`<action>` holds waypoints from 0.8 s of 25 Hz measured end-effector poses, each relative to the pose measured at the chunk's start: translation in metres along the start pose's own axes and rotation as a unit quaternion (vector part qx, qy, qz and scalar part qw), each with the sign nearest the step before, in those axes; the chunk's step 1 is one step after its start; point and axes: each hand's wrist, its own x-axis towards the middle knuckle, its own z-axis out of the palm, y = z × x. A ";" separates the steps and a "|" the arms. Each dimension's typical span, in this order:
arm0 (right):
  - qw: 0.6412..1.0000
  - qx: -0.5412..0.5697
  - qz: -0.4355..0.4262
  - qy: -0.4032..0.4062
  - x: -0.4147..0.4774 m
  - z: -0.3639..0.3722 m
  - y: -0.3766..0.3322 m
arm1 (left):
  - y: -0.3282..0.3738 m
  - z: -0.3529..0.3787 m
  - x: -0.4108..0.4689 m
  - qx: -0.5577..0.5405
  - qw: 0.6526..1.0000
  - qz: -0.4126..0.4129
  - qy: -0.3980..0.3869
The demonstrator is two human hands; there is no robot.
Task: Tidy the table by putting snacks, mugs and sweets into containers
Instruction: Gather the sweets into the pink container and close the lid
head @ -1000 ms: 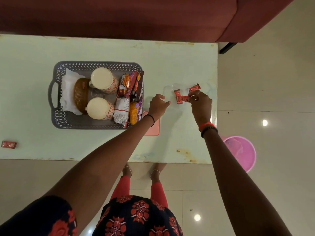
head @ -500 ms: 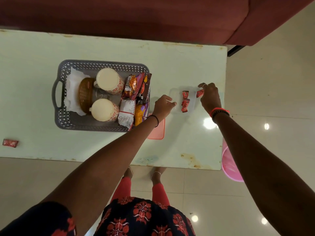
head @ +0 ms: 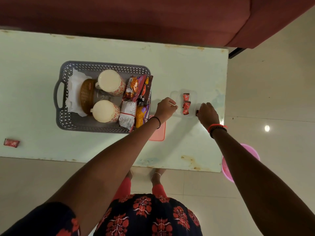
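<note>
A small clear plastic box sits on the pale green table and holds two red sweets. My left hand grips the box's left edge with curled fingers. My right hand is at the box's right edge and pinches a third red sweet, mostly hidden by the fingers. A grey basket to the left holds two mugs, several snack packets, a brown woven coaster and white paper. Another red sweet lies at the table's far left.
A pink lid lies on the table under my left wrist. A pink bucket stands on the floor beyond the table's right end. A dark red sofa runs along the far side.
My right hand has moved from the far right of the box toward its near right corner, still pinching a sweet. The left hand stays on the box. The camera view has shifted slightly.
</note>
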 end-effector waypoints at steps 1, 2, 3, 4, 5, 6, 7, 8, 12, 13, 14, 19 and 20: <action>1.000 0.007 0.016 -0.022 0.000 0.000 0.000 | 0.000 0.001 -0.001 0.001 1.000 -0.002 0.000; 0.998 0.022 0.035 -0.049 -0.001 -0.001 0.002 | -0.001 0.002 -0.003 0.001 1.000 -0.005 0.000; 0.995 0.049 0.055 -0.072 -0.002 -0.001 0.004 | -0.001 0.002 -0.004 0.002 1.000 -0.006 0.001; 0.989 0.089 0.080 -0.085 -0.003 -0.002 0.006 | -0.002 0.003 -0.005 0.002 1.000 -0.007 0.003; 0.981 0.135 0.108 -0.084 -0.006 -0.005 0.008 | -0.002 0.003 -0.006 0.004 1.000 -0.005 0.004; 0.971 0.185 0.136 -0.068 -0.008 -0.008 0.009 | -0.002 0.004 -0.007 0.007 1.000 -0.003 0.006; 0.956 0.242 0.161 -0.037 -0.012 -0.012 0.009 | -0.003 0.004 -0.007 0.009 1.000 -0.001 0.007; 0.934 0.305 0.184 0.000 -0.016 -0.018 0.008 | -0.003 0.004 -0.007 0.012 1.000 -0.001 0.008; 0.840 0.488 0.234 0.045 -0.026 -0.040 -0.012 | -0.002 0.005 -0.009 0.016 1.000 -0.001 0.011; 0.826 0.510 0.237 0.038 -0.026 -0.043 -0.019 | -0.001 0.006 -0.010 0.019 1.000 -0.002 0.012; 0.815 0.526 0.242 0.028 -0.025 -0.044 -0.026 | 0.000 0.007 -0.010 0.025 1.000 -0.001 0.014; 0.762 0.578 0.291 -0.017 -0.027 -0.041 -0.042 | 0.005 0.007 -0.014 0.053 0.998 0.013 0.032; 0.758 0.582 0.294 -0.019 -0.031 -0.039 -0.041 | 0.006 0.006 -0.016 0.056 0.998 0.017 0.037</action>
